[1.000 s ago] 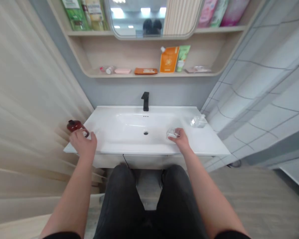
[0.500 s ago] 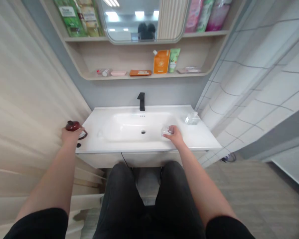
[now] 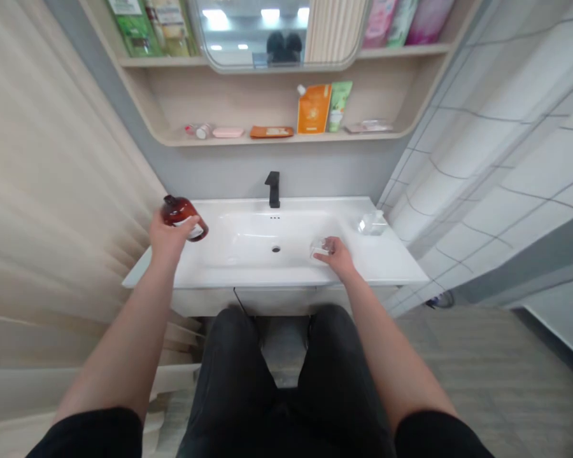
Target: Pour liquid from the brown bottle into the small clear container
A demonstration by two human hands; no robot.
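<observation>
My left hand (image 3: pixel 166 240) is wrapped round a brown bottle (image 3: pixel 184 211) with a white label and a dark neck. The bottle is tilted and held up over the left end of the white washbasin counter (image 3: pixel 195 275). At the right side of the sink basin (image 3: pixel 248 251), my right hand (image 3: pixel 338 257) grips a small clear container (image 3: pixel 317 247) between thumb and fingers. Whether that container touches the basin I cannot tell. A clear bottle (image 3: pixel 373 222) stands on the counter beyond my right hand.
A black faucet (image 3: pixel 274 189) rises behind the basin. Above it, a shelf (image 3: pixel 210 141) carries an orange pouch (image 3: pixel 314 109), a green tube (image 3: pixel 339 105) and several small items. A mirror (image 3: pixel 253 38) hangs higher up. A curtain (image 3: pixel 52 191) borders the left, a tiled wall (image 3: pixel 496 140) the right.
My left hand has lifted the brown bottle from the counter's left edge, up and to the right. A small black round object near it is now out of sight. My right hand stays almost in place.
</observation>
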